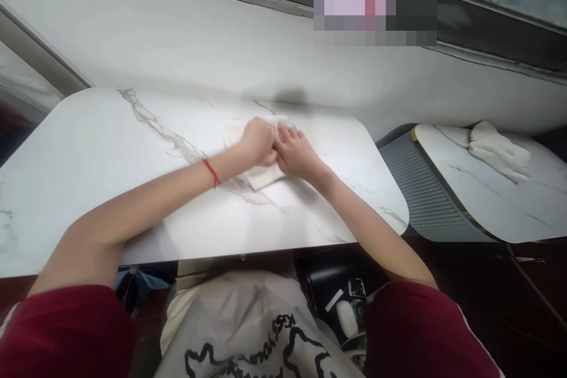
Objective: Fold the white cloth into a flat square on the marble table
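Note:
A white cloth (262, 179) lies bunched on the white marble-patterned table (177, 218), near the middle. My left hand (257, 142), with a red string on its wrist, is closed on the cloth and slightly blurred. Right beside it, my right hand (296, 150) is also closed on the cloth, its fingers curled. The two hands touch each other over the cloth. Parts of the cloth under the palms are hidden.
A wall (186, 47) runs behind the table, under a dark window ledge. To the right stands a second marble-patterned table (478, 189) with a ribbed grey side and a crumpled cream cloth (498, 150) on it. Below the near edge, a black bin-like container (325, 283) holds small items.

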Demonstrator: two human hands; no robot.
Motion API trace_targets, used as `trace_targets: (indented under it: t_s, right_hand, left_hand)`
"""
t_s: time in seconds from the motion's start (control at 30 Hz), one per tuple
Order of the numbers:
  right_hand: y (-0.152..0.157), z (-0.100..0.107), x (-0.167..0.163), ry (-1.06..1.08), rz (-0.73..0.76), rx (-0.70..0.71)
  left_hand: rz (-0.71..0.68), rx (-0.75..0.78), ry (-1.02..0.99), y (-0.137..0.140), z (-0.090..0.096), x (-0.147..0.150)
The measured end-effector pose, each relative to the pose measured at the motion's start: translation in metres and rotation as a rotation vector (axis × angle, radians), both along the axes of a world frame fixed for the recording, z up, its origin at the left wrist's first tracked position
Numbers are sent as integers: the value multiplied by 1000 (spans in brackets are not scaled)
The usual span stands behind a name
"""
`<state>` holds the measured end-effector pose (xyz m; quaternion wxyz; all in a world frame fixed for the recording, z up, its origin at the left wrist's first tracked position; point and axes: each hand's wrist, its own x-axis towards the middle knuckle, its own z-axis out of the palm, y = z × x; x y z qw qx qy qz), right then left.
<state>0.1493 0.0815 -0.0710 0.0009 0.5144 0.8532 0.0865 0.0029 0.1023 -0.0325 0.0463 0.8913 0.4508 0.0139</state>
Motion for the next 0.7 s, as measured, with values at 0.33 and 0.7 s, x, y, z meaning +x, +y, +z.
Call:
trace_targets:
  t_s: [0.33,0.7]
  right_hand:
    - [-139,-25,42,107,-32,157]
    - [-133,-15,38,15,-251,175]
  left_hand:
    - [-158,41,118,-122,-17,32]
    - [-91,-3,-63,-122,-30,37]
